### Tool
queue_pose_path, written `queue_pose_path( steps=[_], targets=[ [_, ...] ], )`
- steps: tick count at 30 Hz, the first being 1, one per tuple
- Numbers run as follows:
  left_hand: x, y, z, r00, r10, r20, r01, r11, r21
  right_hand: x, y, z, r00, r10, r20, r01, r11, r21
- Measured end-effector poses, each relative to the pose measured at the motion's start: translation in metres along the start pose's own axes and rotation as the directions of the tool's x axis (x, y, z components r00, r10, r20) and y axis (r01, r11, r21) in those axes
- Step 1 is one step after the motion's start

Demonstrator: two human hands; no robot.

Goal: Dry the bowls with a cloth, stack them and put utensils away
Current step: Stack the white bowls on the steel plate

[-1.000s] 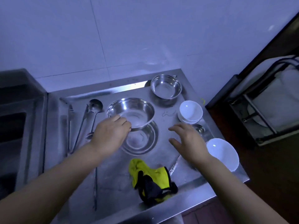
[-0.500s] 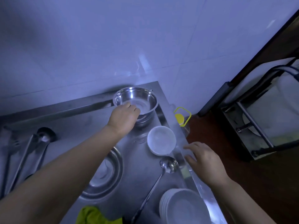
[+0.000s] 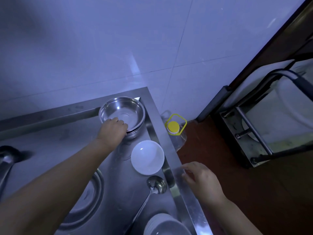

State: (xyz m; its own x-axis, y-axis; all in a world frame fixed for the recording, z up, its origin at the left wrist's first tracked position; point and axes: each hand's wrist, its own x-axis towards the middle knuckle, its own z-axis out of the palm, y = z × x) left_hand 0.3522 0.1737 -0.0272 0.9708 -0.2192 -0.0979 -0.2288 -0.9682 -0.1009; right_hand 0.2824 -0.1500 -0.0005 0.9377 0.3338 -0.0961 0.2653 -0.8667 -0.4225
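Note:
My left hand (image 3: 112, 129) grips the near rim of a steel bowl (image 3: 123, 111) that sits nested in another steel bowl at the counter's back right corner. A small white bowl (image 3: 147, 157) stands just in front of them. A wide steel bowl (image 3: 92, 197) lies partly under my left forearm. A ladle (image 3: 155, 184) rests beside the counter's right rim, its handle running toward me. More white bowls (image 3: 166, 225) show at the bottom edge. My right hand (image 3: 201, 181) hovers with relaxed fingers over the counter's right edge, holding nothing.
The steel counter (image 3: 59, 143) ends at a raised right rim. Another ladle (image 3: 6, 160) lies at the far left. A clear jug with a yellow cap (image 3: 173, 128) stands on the red floor beside the counter. A metal-framed cart (image 3: 254, 133) is at the right.
My left hand carried the steel bowl from the middle of the counter to the back right corner and set it into the other steel bowl. The view swung right; the yellow cloth left view.

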Motion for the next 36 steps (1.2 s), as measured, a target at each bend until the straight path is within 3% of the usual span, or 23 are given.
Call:
queue_pose_path(
  steps=[7,11,13,16,19,21,24,31,36],
  targets=[
    [-0.015,-0.007,-0.005,0.998,0.049,-0.024,-0.05,0.998,-0.043,0.014,-0.009,0.001,0.992,0.029,0.122,-0.035,0.999,0.039],
    [-0.056,0.01,-0.002,0.994,-0.06,-0.094,0.035,0.97,-0.241,0.031,-0.025,0.009,0.981,0.036,0.191,-0.065,0.987,0.146],
    [-0.077,0.029,-0.002,0.986,-0.165,0.017,0.16,0.915,-0.371,0.042,-0.034,0.017,0.972,0.073,0.225,-0.13,0.96,0.248],
    [-0.092,0.056,-0.002,0.926,-0.223,0.305,0.355,0.786,-0.506,0.057,-0.043,0.031,0.95,0.12,0.289,-0.207,0.934,0.292],
    [-0.091,0.074,0.002,0.89,-0.259,0.375,0.451,0.619,-0.643,0.066,-0.046,0.042,0.934,0.154,0.321,-0.256,0.917,0.305],
    [-0.087,0.08,0.004,0.884,-0.29,0.366,0.467,0.505,-0.726,0.069,-0.047,0.046,0.936,0.162,0.312,-0.252,0.928,0.274],
    [-0.086,0.085,0.01,0.905,-0.309,0.293,0.406,0.42,-0.812,0.07,-0.047,0.049,0.946,0.177,0.271,-0.249,0.933,0.261],
    [-0.089,0.074,0.001,0.911,-0.38,0.162,0.325,0.417,-0.849,0.079,-0.062,0.039,0.971,0.143,0.191,-0.198,0.929,0.313],
    [-0.072,0.029,-0.025,0.898,-0.44,0.011,0.238,0.466,-0.852,0.126,-0.096,0.019,0.995,0.047,0.092,-0.075,0.942,0.326]
  ],
)
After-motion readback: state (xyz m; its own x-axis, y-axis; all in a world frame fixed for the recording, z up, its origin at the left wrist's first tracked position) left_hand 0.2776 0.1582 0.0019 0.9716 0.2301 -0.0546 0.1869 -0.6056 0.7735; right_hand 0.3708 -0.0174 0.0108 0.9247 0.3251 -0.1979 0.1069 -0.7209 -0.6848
